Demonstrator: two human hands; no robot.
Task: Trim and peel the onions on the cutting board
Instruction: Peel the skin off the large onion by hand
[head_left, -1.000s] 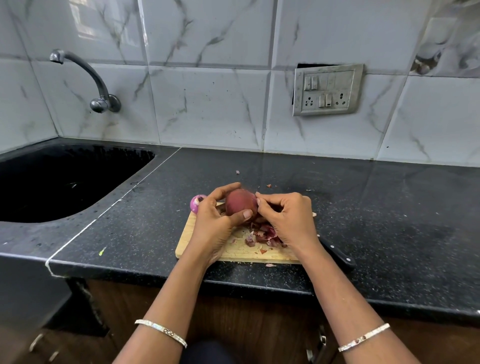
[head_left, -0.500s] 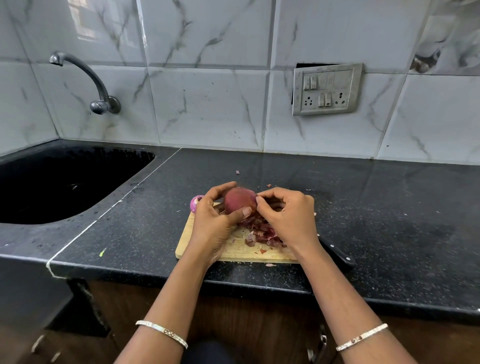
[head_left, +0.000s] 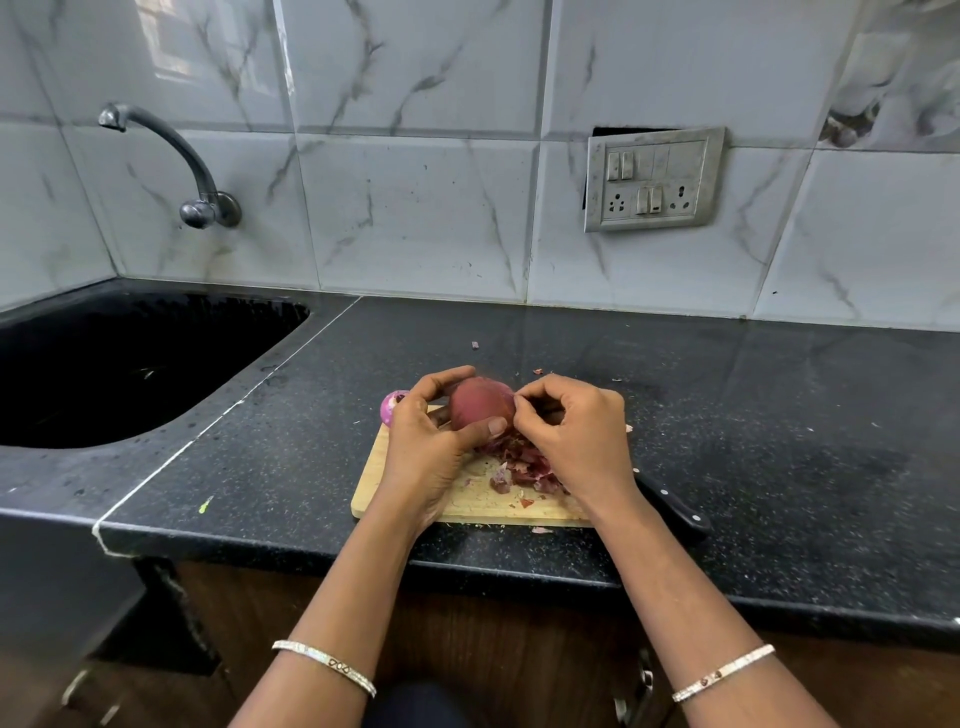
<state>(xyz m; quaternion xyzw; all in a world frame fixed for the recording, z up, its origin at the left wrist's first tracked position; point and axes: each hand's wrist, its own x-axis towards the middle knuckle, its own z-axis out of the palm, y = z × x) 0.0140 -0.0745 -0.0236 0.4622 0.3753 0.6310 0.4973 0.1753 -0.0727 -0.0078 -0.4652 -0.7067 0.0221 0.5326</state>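
Observation:
My left hand grips a red onion just above the wooden cutting board, thumb across its front. My right hand pinches the onion's skin at its right side with fingertips curled. A heap of purple peelings lies on the board under my right hand. A peeled purple onion peeks out behind my left hand at the board's far left corner. A black-handled knife lies to the right of the board, its blade hidden by my right wrist.
The board sits near the front edge of a black speckled counter. A black sink is at the left with a tap on the tiled wall. A switch plate is on the wall. Small peel scraps dot the counter.
Both hands have lifted the onion slightly and turned it; my right fingers moved from its lower right to pinch the skin higher on its right side.

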